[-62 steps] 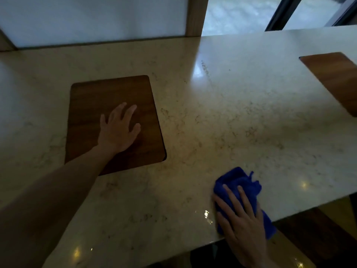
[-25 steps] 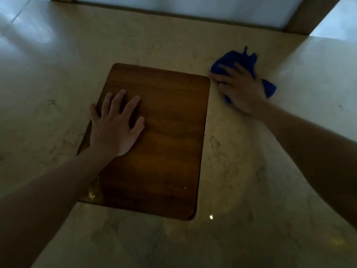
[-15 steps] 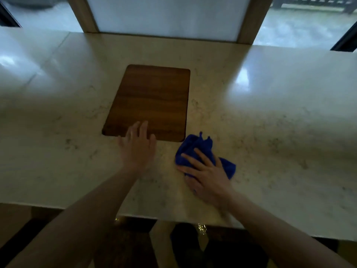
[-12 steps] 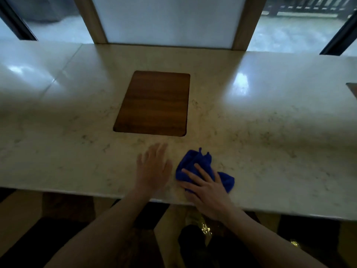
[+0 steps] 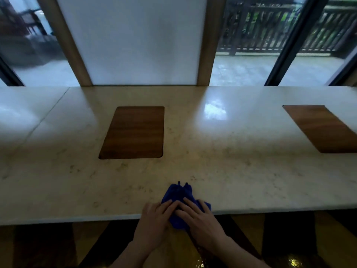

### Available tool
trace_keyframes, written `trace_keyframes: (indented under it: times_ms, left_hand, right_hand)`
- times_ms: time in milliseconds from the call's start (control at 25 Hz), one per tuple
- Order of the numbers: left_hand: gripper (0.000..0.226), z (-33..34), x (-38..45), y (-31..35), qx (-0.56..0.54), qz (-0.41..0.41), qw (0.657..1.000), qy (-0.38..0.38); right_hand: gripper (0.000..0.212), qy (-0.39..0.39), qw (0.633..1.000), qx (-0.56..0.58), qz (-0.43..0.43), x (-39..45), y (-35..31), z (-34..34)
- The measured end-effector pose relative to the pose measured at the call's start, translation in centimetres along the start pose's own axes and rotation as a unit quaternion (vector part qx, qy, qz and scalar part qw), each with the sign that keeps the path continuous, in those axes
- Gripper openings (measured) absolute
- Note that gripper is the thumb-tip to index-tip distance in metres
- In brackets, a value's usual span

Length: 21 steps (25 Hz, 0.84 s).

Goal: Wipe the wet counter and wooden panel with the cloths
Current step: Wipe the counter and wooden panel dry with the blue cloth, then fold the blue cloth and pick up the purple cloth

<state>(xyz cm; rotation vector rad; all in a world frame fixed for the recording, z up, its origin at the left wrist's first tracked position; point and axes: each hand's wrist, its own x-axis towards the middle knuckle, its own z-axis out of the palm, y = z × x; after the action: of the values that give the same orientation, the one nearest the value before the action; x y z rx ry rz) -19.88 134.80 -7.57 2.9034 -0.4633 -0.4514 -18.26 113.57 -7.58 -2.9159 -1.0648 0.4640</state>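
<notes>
A crumpled blue cloth (image 5: 178,192) lies at the front edge of the pale stone counter (image 5: 241,163), with part of it drooping over the edge. My left hand (image 5: 154,219) lays its fingers on the cloth's left side. My right hand (image 5: 201,217) presses flat on its right side, fingers spread. Both hands sit at the counter's edge, almost touching each other. A wooden panel (image 5: 133,132) is set into the counter farther back and to the left, with nothing on it.
A second wooden panel (image 5: 324,130) is inset at the far right. A white wall panel (image 5: 133,41) between wooden posts stands behind the counter, with windows on both sides. Dark floor shows below the front edge.
My right hand dragged the cloth from the back of the counter to its front edge. My left hand left the wooden panel and came onto the cloth. The view pulled back.
</notes>
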Motion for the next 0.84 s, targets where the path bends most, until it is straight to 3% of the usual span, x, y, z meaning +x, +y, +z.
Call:
trace_keyframes:
  times_ms: [200,320,400,560,680,840]
  left_hand:
    - [0.061,2.2,1.2,3.6,0.026,0.018,0.998,0.059]
    - [0.072,2.5,2.4,7.0,0.008,0.005,0.998,0.055]
    - [0.048,0.9,3.1,10.0,-0.057,-0.009,0.997,0.056]
    - [0.045,-2.5,6.4,18.2,-0.148,0.026,0.982,0.116]
    - [0.043,-6.1,9.4,27.5,-0.187,0.131,0.963,0.145]
    - [0.04,-9.1,12.8,40.8,-0.237,0.247,0.93,0.136]
  right_hand:
    - [0.037,0.076,0.996,0.04,0.014,-1.6,1.5,-0.3]
    - [0.034,0.104,0.991,0.065,0.049,-3.0,3.3,-1.4]
    - [0.034,0.15,0.976,0.121,0.099,-5.5,5.2,-2.2]
    - [0.048,0.267,0.92,0.213,0.19,-14.0,10.7,-4.4]
    - [0.059,0.342,0.855,0.266,0.284,-22.3,15.9,-6.3]
    - [0.053,0.402,0.76,0.292,0.418,-33.5,21.6,-7.8]
